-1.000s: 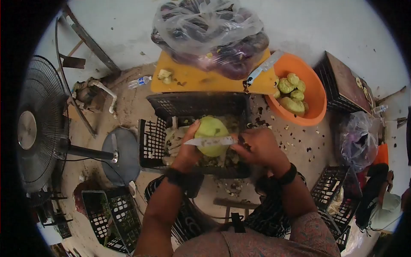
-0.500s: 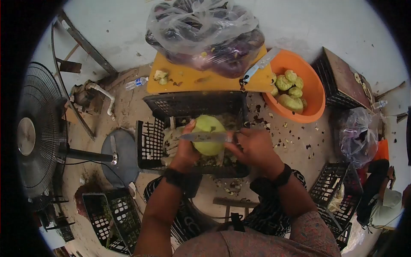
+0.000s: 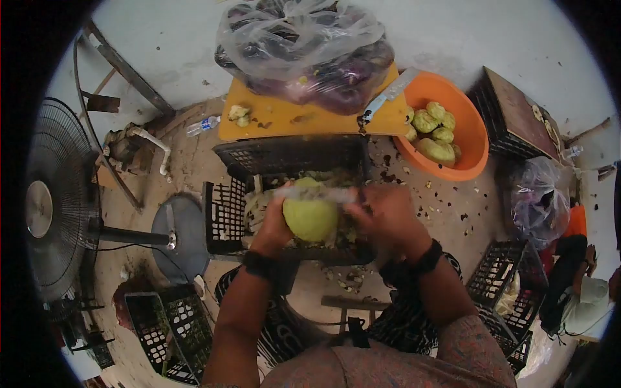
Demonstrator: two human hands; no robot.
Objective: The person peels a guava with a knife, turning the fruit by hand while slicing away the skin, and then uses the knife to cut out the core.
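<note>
Left hand (image 3: 274, 225) grips a round green vegetable (image 3: 310, 220) above the black crate (image 3: 291, 155); right hand (image 3: 391, 210) is closed on a blurred knife (image 3: 317, 194) across it. One bottle (image 3: 204, 125) carries a blue label, too small for reading. Yellow table (image 3: 336, 127) stands near a white wall (image 3: 446, 32). Compared with half a second ago, the knife is nearer the vegetable's far edge.

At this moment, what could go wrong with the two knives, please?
The blurred knife in the right hand crosses the green vegetable close to the left hand; a slip might cut that hand. The second knife lies near the edge of the yellow tabletop, so a bump could perhaps knock it off.
</note>
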